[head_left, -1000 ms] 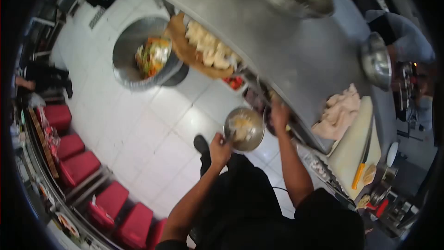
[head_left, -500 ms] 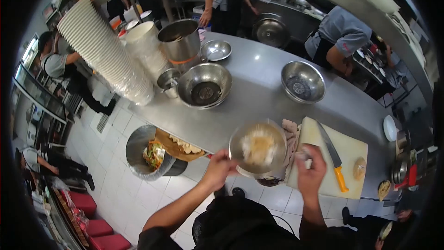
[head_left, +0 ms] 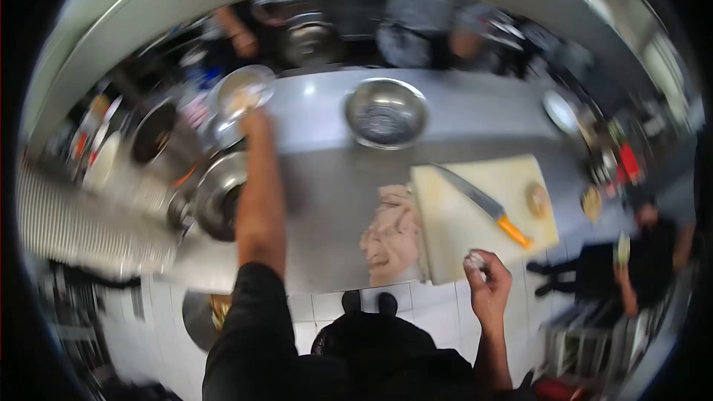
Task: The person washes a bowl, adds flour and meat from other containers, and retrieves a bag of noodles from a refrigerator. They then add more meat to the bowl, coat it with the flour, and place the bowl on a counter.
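- Step in hand, I'd say: moving the food bowl point(head_left: 232, 87) to the far left of the bench point(head_left: 319, 200). Left hand point(head_left: 254, 125) is at its near rim, arm stretched way out.
- Left grip: too blurry, can't tell if it's clamped on the rim or letting go.
- Right hand point(head_left: 492, 293) is just off the near edge of the cutting board point(head_left: 445, 249), fingers curled together on a small whitish bit point(head_left: 476, 258).
- If that bowl's getting parked there, imo it calls for a level base and clearing the small metal bowl point(head_left: 227, 134) it overlaps in view. Can't tell if they touch.
- Food bowl has pale, yellowish stuff in it, too smeared to name.
- Wide metal bowl point(head_left: 386, 113), far middle: shiny inside, no food I can make out.
- Big bowl point(head_left: 217, 197) on the left is partly behind the forearm, dark at the bottom.
- Tall pot point(head_left: 178, 150) left of that: something brownish inside, blurry.
- Bin point(head_left: 196, 319) below the near edge has some scraps, mostly hidden by the sleeve.
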Demonstrator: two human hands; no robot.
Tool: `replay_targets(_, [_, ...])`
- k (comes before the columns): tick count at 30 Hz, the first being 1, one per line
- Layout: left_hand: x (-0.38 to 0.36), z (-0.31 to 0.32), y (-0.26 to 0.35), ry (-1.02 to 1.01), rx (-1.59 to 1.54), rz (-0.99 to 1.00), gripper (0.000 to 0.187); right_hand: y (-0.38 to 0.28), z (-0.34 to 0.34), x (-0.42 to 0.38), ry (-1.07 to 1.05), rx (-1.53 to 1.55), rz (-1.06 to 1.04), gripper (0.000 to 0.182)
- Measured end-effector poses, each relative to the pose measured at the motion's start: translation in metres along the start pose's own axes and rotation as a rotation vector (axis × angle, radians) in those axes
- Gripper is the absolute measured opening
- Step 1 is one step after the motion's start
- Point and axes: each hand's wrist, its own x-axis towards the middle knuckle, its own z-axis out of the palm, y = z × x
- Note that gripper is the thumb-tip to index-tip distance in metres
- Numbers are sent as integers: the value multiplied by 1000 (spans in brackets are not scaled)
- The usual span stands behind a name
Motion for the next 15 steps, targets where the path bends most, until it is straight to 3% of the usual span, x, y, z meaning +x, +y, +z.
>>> replay_targets(1, [11, 3, -5, -73, -183, -231, 20, 3, -6, -4, 46, -7, 47, 16])
replay_targets(5, [19, 35, -42, -65, -138, -200, 26, 18, -19, -18, 142, -10, 183, 18])
replay_targets(6, [18, 28, -42, -193, -122, -212, 30, 20, -22, -21, 147, -18, 204, 19])
replay_targets(13, [-2, 15, -9, -43, -124, -300, 32, 47, -63, -33, 141, 51, 275, 20])
replay_targets(15, [-4, 10, 23, 66, -1011, -628, 34, 56, -86, -39, 186, 58, 284, 20])
